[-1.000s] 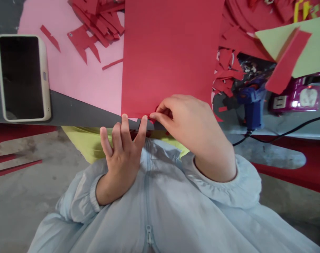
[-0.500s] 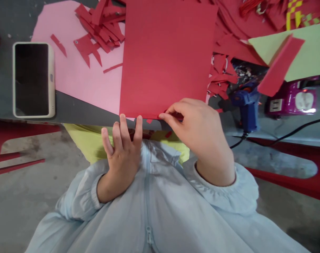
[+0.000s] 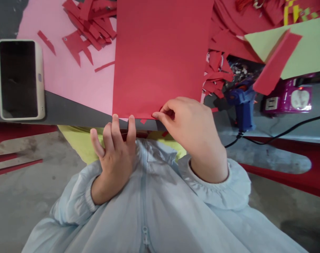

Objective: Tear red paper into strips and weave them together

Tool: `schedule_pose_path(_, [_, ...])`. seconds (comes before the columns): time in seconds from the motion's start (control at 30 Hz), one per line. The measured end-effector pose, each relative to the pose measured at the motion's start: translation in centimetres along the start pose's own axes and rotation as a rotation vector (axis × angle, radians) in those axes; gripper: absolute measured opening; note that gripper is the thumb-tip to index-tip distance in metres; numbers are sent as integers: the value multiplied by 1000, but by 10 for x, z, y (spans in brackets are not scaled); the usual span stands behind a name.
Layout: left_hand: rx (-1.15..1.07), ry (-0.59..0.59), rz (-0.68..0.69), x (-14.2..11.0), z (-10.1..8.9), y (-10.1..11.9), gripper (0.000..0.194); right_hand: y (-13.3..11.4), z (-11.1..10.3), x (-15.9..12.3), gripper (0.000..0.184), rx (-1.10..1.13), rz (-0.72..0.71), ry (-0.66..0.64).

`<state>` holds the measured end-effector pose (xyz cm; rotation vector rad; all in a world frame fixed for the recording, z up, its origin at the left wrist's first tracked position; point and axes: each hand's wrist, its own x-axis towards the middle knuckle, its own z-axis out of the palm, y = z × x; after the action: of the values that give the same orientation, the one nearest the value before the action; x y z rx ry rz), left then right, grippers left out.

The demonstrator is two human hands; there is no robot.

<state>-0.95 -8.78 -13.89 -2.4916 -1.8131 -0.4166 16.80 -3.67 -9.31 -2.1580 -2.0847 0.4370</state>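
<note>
Dark grey tabletop (image 3: 62, 105) runs across the scene above a concrete floor (image 3: 14, 207). On it, at the middle of the near edge, lies a large red paper sheet (image 3: 162, 59). The right hand (image 3: 193, 124) pinches the sheet's near edge between thumb and forefinger. To its left, the left hand (image 3: 116, 158) has its fingers spread, two fingertips touching the same edge near the sheet's left corner; its thumb is hidden, so I cannot tell whether it grips. Left of the sheet, a pink paper sheet (image 3: 70, 79) bears a pile of red strips (image 3: 93, 23) and a fish-like red cutout (image 3: 75, 43); a smartphone (image 3: 19, 79) lies farther left. On the right are red scraps (image 3: 216, 75), a blue glue gun (image 3: 243, 107) and a purple power socket (image 3: 283, 100).
</note>
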Motion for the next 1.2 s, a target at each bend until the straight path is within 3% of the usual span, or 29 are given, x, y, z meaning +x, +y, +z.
schedule_pose_path(0.17, [25, -35, 8, 1, -4, 0, 59, -1, -3, 2, 23, -12, 1, -41])
schedule_pose_path(0.83, [48, 84, -33, 14, -3, -3, 52, -1, -5, 5, 21, -33, 3, -69])
schedule_pose_path(1.2, [171, -35, 61, 10, -12, -1, 54, -1, -6, 6, 24, 3, 13, -98])
